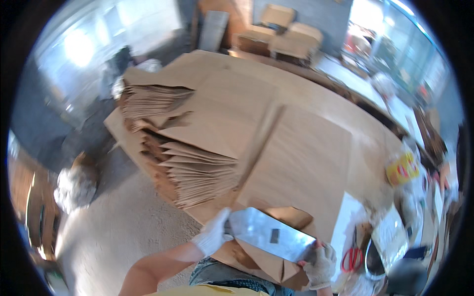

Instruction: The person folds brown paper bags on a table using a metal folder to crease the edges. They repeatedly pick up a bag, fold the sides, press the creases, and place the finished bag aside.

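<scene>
A flat, shiny metal plate (272,234) lies slantwise across the unfolded end of a kraft paper bag (296,155). My left hand (216,231), in a white knit glove, grips the plate's left end, where a dark part shows. At the other end my right hand (320,264), gloved too, holds a dark part with red on it. Folds of brown paper stand up behind the plate, and a pointed flap spreads out below it. Two fanned stacks of paper bags (207,174) lie to the left of this bag.
Red-handled scissors (351,259) lie on the right beside a white sheet (344,218) and a metal bowl (374,259). Further along the wooden table (364,148) stands a yellow container (403,168). A plastic-wrapped bundle (76,188) sits on the floor at left. Cardboard boxes (296,40) stand at the back.
</scene>
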`<control>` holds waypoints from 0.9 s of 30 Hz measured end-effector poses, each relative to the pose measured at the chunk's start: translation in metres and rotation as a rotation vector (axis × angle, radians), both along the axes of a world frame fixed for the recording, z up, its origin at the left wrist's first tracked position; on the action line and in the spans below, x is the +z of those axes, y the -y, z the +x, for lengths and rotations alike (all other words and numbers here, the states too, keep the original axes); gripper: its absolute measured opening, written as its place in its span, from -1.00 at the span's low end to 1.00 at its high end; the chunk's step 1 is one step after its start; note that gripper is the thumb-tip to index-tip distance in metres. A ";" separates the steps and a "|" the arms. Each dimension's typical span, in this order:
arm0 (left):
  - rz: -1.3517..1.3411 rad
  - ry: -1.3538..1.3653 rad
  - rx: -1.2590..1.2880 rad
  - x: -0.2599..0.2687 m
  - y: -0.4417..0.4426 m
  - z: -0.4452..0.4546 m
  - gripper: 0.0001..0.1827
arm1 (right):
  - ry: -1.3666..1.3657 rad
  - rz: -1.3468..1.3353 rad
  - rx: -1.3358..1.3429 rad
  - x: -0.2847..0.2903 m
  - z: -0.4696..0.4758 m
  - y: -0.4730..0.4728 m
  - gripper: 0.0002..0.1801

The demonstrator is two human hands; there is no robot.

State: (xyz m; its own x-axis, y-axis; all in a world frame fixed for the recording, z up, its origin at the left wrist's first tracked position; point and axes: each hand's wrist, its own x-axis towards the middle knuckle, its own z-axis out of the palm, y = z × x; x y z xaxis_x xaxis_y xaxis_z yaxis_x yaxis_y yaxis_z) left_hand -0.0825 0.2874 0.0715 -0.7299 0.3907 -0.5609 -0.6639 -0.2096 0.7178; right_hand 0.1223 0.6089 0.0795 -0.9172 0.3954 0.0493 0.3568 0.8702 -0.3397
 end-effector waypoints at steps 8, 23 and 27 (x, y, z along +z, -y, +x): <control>-0.855 -1.324 -0.100 0.196 -0.022 -0.085 -0.47 | -0.651 -1.139 -0.436 -0.011 -0.042 -0.103 -0.76; -0.873 -0.556 0.272 0.147 0.198 -0.323 -0.61 | -0.329 -0.355 -0.281 -0.015 0.002 -0.060 -0.36; -0.812 -0.590 0.387 0.118 0.228 -0.277 -0.64 | 0.078 -0.111 0.038 0.026 0.043 0.002 -0.45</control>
State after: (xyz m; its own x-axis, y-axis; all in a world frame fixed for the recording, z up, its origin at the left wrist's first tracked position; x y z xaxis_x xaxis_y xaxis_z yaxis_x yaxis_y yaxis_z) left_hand -0.3594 0.0597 0.1892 -0.9644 -0.2556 -0.0670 -0.1575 0.3525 0.9224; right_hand 0.1651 0.6072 0.1054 -0.9311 0.3591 -0.0645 0.3531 0.8423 -0.4072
